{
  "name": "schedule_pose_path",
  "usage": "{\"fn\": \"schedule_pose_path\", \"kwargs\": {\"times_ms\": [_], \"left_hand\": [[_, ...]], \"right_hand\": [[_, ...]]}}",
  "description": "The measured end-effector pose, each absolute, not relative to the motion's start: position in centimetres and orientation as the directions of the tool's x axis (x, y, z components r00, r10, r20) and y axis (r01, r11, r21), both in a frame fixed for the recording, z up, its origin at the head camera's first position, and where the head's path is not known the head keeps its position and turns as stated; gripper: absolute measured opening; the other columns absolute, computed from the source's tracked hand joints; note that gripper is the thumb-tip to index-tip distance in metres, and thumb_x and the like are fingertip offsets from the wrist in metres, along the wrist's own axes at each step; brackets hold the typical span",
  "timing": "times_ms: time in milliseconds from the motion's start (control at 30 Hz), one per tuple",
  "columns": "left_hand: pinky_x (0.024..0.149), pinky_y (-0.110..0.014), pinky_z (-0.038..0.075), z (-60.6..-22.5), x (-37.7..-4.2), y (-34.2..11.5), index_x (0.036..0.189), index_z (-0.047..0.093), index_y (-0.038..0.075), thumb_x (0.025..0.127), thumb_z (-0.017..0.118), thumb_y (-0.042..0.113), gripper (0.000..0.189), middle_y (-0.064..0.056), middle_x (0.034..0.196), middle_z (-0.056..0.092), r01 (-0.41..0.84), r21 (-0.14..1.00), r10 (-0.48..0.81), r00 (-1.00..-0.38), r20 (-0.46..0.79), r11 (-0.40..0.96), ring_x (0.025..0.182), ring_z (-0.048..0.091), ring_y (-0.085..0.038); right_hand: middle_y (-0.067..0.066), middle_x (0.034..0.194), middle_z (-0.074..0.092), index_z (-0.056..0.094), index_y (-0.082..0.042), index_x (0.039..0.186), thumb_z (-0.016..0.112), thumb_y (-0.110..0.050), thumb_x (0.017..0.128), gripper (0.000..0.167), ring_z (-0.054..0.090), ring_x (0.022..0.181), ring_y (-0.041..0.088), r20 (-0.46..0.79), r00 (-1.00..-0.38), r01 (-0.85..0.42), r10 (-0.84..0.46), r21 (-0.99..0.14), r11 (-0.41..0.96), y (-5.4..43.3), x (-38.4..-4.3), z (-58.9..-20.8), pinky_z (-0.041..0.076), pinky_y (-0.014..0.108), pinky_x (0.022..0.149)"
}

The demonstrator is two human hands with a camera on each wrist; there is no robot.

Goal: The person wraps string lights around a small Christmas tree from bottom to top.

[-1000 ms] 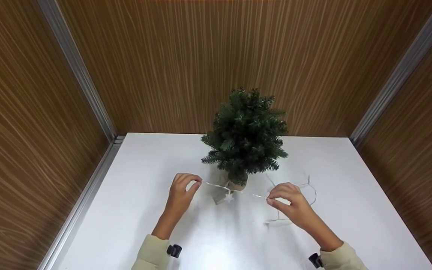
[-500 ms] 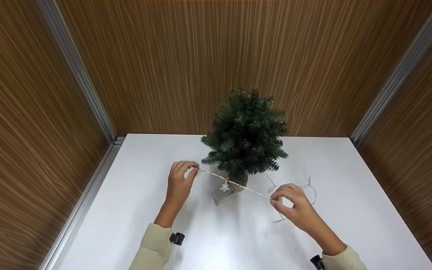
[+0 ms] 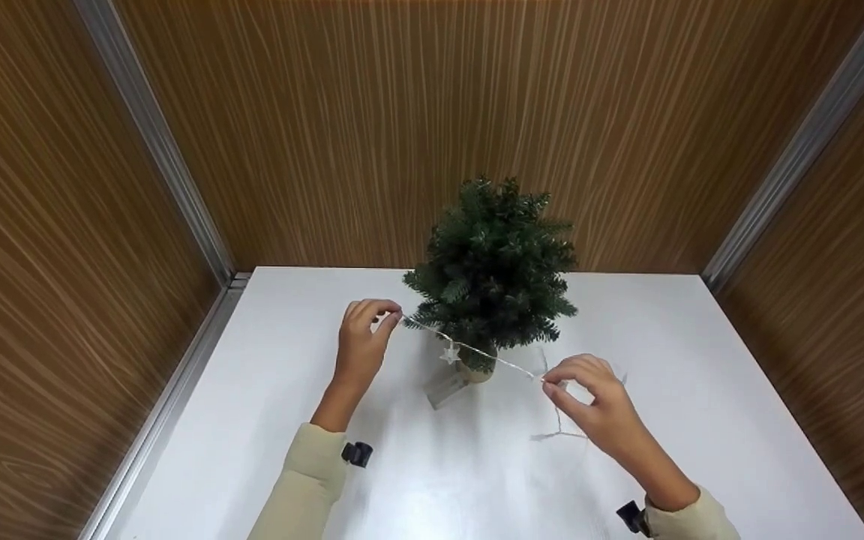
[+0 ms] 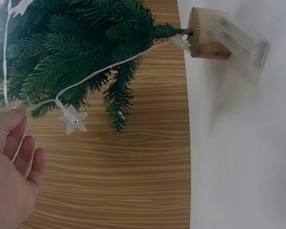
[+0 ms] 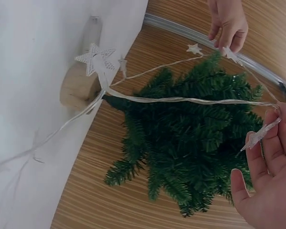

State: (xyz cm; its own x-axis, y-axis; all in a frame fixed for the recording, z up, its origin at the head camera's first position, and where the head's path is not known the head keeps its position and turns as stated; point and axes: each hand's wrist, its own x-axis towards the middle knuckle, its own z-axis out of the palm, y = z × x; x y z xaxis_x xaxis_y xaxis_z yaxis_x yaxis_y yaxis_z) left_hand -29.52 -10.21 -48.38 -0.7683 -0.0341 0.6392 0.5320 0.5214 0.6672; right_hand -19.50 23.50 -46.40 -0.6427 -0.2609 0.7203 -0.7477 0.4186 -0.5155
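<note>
A string of star fairy lights (image 3: pixel 503 362) is stretched between both hands in front of a small green artificial Christmas tree (image 3: pixel 496 270). My left hand (image 3: pixel 361 341) pinches the wire at the tree's lower left, between thumb and fingertips. The right hand (image 3: pixel 597 401) pinches it lower down, to the right of the trunk. One clear star (image 4: pixel 74 120) hangs from the span near the left fingers. In the right wrist view a star (image 5: pixel 257 138) dangles against the right fingers, and another large star (image 5: pixel 94 59) hangs nearer the tree's wooden base (image 5: pixel 76 90).
A clear plastic box (image 3: pixel 445 390) lies on the white table (image 3: pixel 304 300) beside the tree's base. More of the light string (image 3: pixel 559 433) trails on the table under the right hand. Wood-grain panels (image 3: pixel 342 135) enclose the back and sides.
The left hand has risen and moved away toward the tree's lower branches, lifting the wire and its star. My right hand has shifted slightly upward and to the right, still pinching the string.
</note>
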Motion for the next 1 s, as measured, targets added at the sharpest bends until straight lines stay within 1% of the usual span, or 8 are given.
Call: {"fn": "schedule_pose_path", "kwargs": {"times_ms": [133,233,300,467,533,633,800,1000], "left_hand": [[0.082,-0.034,0.05,-47.8,-29.5,-10.0,0.096,0.074,0.011,0.093,0.072,0.011,0.003,0.001,0.096,0.071,0.539,0.654,-0.006,-0.769,0.639,0.531,0.094,0.056,-0.017],[0.082,-0.033,0.05,-47.5,-29.4,-9.8,0.096,0.074,0.013,0.093,0.073,0.012,0.003,0.003,0.096,0.071,0.551,0.627,0.025,-0.762,0.648,0.551,0.095,0.056,-0.019],[0.081,-0.032,0.049,-47.3,-29.3,-9.7,0.096,0.074,0.014,0.092,0.074,0.012,0.004,0.004,0.097,0.071,0.563,0.604,0.044,-0.751,0.659,0.565,0.095,0.056,-0.019],[0.088,-0.034,0.05,-46.9,-29.0,-9.6,0.096,0.074,0.015,0.091,0.075,0.014,0.005,0.004,0.1,0.071,0.588,0.57,0.103,-0.742,0.663,0.573,0.099,0.055,-0.016],[0.09,-0.034,0.05,-46.7,-28.9,-9.7,0.096,0.074,0.016,0.091,0.075,0.015,0.005,0.004,0.1,0.071,0.598,0.565,0.133,-0.745,0.654,0.569,0.101,0.054,-0.015],[0.09,-0.035,0.051,-46.4,-29.0,-9.8,0.095,0.074,0.017,0.091,0.075,0.015,0.005,0.005,0.1,0.071,0.624,0.54,0.194,-0.737,0.648,0.565,0.101,0.054,-0.015],[0.088,-0.036,0.052,-46.2,-29.1,-10.1,0.093,0.074,0.019,0.091,0.075,0.013,0.006,0.005,0.1,0.071,0.674,0.468,0.291,-0.7,0.653,0.572,0.101,0.054,-0.016],[0.086,-0.033,0.053,-46.0,-29.3,-10.3,0.093,0.076,0.018,0.089,0.077,0.014,0.006,0.005,0.098,0.071,0.738,0.361,0.381,-0.627,0.68,0.57,0.098,0.055,-0.017]], "right_hand": [[0.006,0.09,0.07,0.073,-0.006,0.095,0.073,0.018,0.078,0.03,0.058,0.098,0.013,0.733,-0.638,-0.749,-0.236,-0.519,0.412,23.9,-19.5,-45.2,0.034,0.021,0.099],[0.007,0.092,0.069,0.072,-0.006,0.096,0.072,0.019,0.078,0.031,0.057,0.1,0.011,0.738,-0.641,-0.74,-0.211,-0.522,0.423,24.4,-19.5,-44.5,0.034,0.02,0.099],[0.006,0.093,0.069,0.072,-0.005,0.097,0.072,0.019,0.079,0.031,0.057,0.101,0.01,0.737,-0.645,-0.733,-0.2,-0.524,0.434,24.7,-19.6,-44.1,0.035,0.019,0.099],[0.008,0.094,0.068,0.073,-0.004,0.098,0.071,0.018,0.08,0.028,0.056,0.103,0.008,0.727,-0.662,-0.712,-0.18,-0.536,0.453,25.5,-19.7,-43.5,0.037,0.019,0.098],[0.008,0.094,0.068,0.073,-0.003,0.097,0.071,0.018,0.08,0.027,0.056,0.103,0.007,0.724,-0.669,-0.702,-0.167,-0.544,0.46,25.8,-19.6,-43.5,0.038,0.017,0.097],[0.011,0.093,0.067,0.071,-0.001,0.094,0.07,0.022,0.079,0.027,0.056,0.101,0.007,0.725,-0.673,-0.689,-0.149,-0.54,0.483,26.0,-19.4,-43.8,0.04,0.013,0.094],[0.014,0.09,0.065,0.069,0.002,0.089,0.07,0.025,0.075,0.027,0.055,0.099,0.009,0.734,-0.667,-0.67,-0.128,-0.515,0.535,26.3,-19.4,-44.7,0.04,0.01,0.091],[0.011,0.093,0.065,0.071,-0.001,0.092,0.07,0.017,0.082,0.02,0.055,0.1,0.003,0.704,-0.707,-0.601,-0.071,-0.544,0.586,26.5,-19.1,-44.3,0.039,0.009,0.091]]}}
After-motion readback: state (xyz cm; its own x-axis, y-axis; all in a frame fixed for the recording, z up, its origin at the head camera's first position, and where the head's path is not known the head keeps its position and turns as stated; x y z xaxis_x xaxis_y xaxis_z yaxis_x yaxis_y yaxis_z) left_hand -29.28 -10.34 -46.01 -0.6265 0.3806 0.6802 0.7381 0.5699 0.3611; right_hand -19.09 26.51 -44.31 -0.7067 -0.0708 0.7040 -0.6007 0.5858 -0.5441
